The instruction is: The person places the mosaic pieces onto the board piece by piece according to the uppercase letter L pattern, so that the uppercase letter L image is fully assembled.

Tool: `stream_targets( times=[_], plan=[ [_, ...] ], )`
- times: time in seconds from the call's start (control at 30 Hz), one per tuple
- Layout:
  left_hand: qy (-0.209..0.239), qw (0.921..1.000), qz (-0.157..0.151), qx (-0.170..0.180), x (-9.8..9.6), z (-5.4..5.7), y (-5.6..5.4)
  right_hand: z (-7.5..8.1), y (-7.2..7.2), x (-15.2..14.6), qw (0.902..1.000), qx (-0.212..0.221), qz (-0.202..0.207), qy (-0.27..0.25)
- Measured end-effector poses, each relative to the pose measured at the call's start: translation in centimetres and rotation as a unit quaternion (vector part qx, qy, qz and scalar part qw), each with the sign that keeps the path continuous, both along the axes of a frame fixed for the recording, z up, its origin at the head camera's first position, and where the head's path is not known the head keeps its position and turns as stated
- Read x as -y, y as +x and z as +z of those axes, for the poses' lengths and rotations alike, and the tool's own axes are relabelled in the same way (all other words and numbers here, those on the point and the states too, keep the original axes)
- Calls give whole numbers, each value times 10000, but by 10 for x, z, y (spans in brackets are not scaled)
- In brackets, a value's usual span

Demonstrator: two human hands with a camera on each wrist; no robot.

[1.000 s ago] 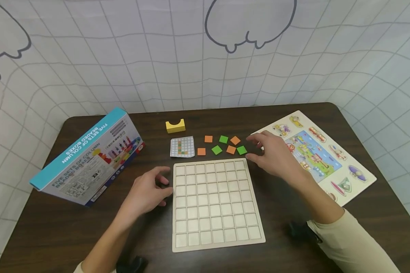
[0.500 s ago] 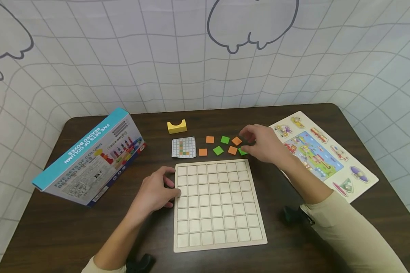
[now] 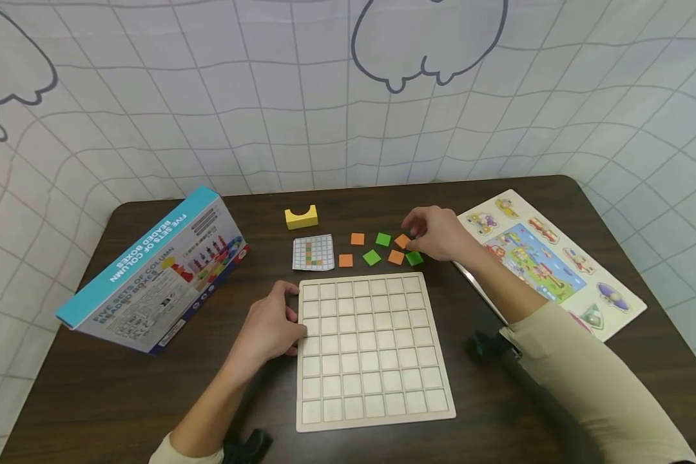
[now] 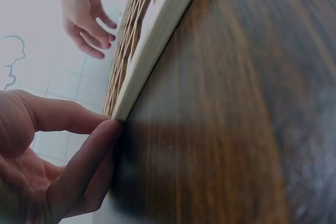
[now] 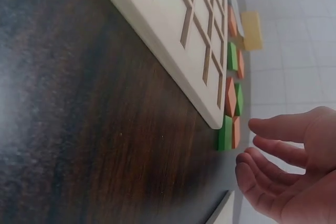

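A pale wooden grid board lies flat on the dark table, its square cells bare. My left hand is at its left edge; in the left wrist view the thumb and a finger touch that edge. Beyond the board's top right corner, my right hand hovers beside an orange tile and a green tile. In the right wrist view, the thumb and fingers stand apart with nothing between them. More orange and green square tiles lie loosely nearby, several in all.
A small card printed with a coloured grid pattern lies left of the tiles, a yellow arched block behind it. A blue-and-white box stands at left. At right lies a picture puzzle board, partly under the right forearm.
My right hand has moved left from beside the puzzle board to the rightmost tiles. My left hand has shifted slightly right, so its thumb now meets the grid board's edge.
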State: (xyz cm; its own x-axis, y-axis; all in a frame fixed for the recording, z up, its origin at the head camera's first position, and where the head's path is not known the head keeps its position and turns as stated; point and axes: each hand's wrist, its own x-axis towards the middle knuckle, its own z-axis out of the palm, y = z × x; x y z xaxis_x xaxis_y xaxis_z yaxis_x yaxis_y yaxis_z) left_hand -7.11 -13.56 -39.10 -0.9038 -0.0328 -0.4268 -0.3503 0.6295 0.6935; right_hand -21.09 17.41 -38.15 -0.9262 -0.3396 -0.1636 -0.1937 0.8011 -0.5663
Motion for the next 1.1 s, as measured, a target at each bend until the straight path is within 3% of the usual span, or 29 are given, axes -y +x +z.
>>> stream_targets(
  times=[0.37, 0.57, 1.1],
  plan=[
    [-48, 9998, 84, 162, -1, 1, -1, -6, -14, 3, 9993, 358, -24, 74],
    [-10, 9998, 101, 177, 0, 1, -1, -8, -17, 2, 9993, 230, 295, 69],
    [91, 9998, 86, 122, 1, 0, -1, -13, -22, 3, 9988, -43, 446, 201]
  ],
)
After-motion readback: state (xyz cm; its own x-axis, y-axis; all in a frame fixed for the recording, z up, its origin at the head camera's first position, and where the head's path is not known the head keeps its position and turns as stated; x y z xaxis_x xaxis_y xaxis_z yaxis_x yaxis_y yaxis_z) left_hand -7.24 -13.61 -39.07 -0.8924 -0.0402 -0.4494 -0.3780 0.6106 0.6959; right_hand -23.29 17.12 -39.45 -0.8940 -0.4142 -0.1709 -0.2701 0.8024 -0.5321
